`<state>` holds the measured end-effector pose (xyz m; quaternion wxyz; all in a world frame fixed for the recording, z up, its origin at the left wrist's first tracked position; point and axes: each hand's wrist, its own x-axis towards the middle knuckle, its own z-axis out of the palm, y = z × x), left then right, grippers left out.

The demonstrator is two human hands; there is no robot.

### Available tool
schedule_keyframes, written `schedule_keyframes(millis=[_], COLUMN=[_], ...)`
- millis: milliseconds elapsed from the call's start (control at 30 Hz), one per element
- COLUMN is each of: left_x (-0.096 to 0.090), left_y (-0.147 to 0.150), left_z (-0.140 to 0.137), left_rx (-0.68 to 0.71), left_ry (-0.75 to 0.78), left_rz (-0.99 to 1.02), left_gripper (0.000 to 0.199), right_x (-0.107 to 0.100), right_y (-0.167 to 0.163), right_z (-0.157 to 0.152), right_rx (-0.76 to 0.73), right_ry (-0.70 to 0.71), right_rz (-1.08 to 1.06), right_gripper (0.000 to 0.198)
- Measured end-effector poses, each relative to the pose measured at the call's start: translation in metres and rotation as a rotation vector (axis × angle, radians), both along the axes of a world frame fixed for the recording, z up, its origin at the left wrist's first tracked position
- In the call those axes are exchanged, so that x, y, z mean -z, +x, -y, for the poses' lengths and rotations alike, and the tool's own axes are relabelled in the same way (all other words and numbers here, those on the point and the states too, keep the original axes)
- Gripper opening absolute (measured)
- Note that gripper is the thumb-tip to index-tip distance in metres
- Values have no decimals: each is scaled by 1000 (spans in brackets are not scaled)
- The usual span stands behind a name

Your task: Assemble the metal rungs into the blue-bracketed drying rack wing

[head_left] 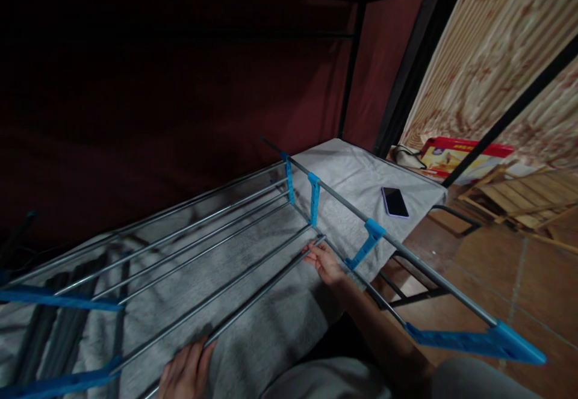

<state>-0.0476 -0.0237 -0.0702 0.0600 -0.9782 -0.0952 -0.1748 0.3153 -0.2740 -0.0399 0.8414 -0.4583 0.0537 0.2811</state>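
A loose metal tube [262, 293] runs slantwise across the front of a rack. My right hand [323, 260] pinches its far end between thumb and fingers, close to a blue plastic bracket [366, 244]. Lower left, my left hand [187, 369] curls over the same tube; its fingertips are partly hidden. Around both hands lies the rack frame, with grey tubes [217, 300] set into blue brackets at each end. A long side pole [343, 199] passes through the right-hand brackets, out to a blue end piece [478, 340] at lower right.
The rack rests on a grey blanket [356, 167] over a bed. A phone [395, 201] lies near the bed's right edge. Grey tubes [67, 321] lie together at left. A red and yellow box [465, 157] and wooden slats [528, 197] are on the tiled floor.
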Motion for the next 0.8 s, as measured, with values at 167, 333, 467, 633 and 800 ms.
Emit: schedule_keyframes(millis=[167, 333, 467, 633, 800], left_x=[-7, -10, -9, -11, -28], left_y=[6, 12, 16, 20, 29], left_z=[9, 12, 17, 32, 50], left_rx=[-69, -93, -121, -319, -343], left_ry=[-79, -112, -143, -239, -276], left_rz=[-17, 36, 42, 18, -146], left_gripper=[42, 39, 38, 39, 52], right_x=[1, 5, 11, 18, 27], right_y=[2, 4, 5, 8, 14], right_z=[2, 6, 7, 12, 20], right_rx=[-19, -39, -35, -68, -95], right_ry=[8, 12, 3, -20, -67], right_rz=[3, 0, 15, 56, 47], right_gripper=[32, 32, 32, 27, 25])
